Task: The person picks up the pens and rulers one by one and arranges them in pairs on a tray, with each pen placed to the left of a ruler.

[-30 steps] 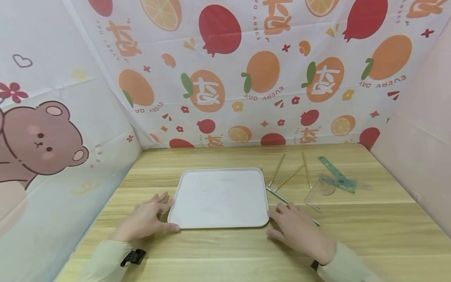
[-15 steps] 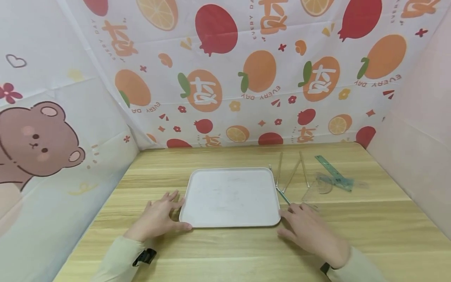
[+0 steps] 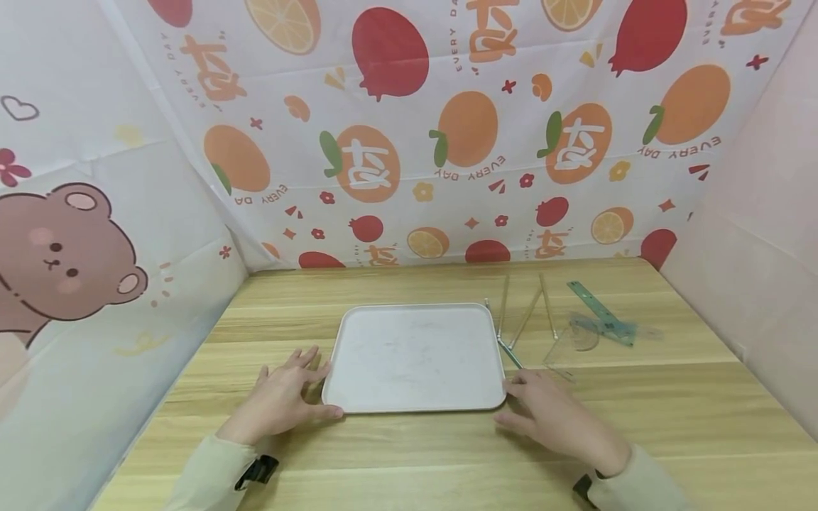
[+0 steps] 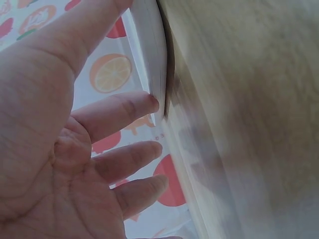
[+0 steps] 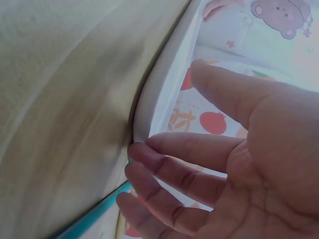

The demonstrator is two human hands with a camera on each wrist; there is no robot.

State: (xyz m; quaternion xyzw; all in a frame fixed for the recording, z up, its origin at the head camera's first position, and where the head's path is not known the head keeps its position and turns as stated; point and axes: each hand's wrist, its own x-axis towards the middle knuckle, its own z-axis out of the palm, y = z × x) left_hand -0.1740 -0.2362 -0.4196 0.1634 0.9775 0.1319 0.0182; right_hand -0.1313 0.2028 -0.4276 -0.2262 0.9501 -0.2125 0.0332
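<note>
A white rectangular tray [image 3: 412,358] with rounded corners and a low rim lies flat on the wooden table. At its front left corner is my left hand [image 3: 275,401], the thumb along the front edge and the index fingertip at the left side. In the left wrist view the other fingers [image 4: 134,154] are spread and loosely extended. My right hand [image 3: 552,411] is at the front right corner, fingertips against the tray's side wall [image 5: 162,82]. Its thumb [image 5: 224,89] stands apart from the rim in the right wrist view. A teal pencil [image 3: 510,353] runs beside the tray, partly hidden by this hand.
Several thin tan pencils [image 3: 527,319] lie right of the tray, near its back right side. Farther right are a green ruler [image 3: 594,301], a clear protractor [image 3: 584,337] and a clear set square [image 3: 552,355]. A fruit-print cloth [image 3: 409,177] hangs behind the table.
The tray slid right along the table with both hands at its corners, then stayed nearly still. The nearest pencils shifted and turned beside it, and the right hand now covers more of the teal one.
</note>
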